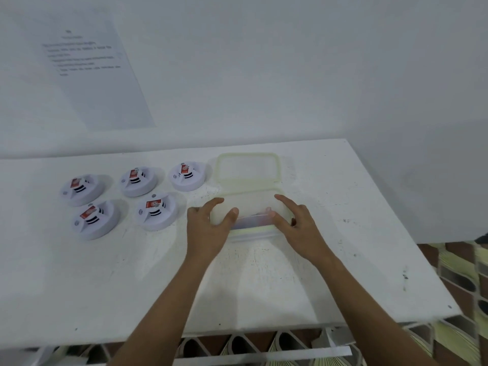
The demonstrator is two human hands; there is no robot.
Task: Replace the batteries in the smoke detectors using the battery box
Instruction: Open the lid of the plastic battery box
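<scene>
A translucent plastic battery box (250,204) with a pale green rim stands on the white table (132,273), right of centre. Its lid (248,169) lies just behind it, against the box's far edge. My left hand (208,228) grips the box's left end, thumb on the front rim. My right hand (295,223) holds the right end, index finger stretched along the top edge. Something dark and reddish shows dimly through the box's front wall. Several white round smoke detectors (155,211) with red labels sit in two rows to the left.
A printed sheet of paper (89,72) hangs on the white wall behind the table. The table's right edge (412,247) runs diagonally, with patterned floor tiles (464,281) beyond it and below the front edge.
</scene>
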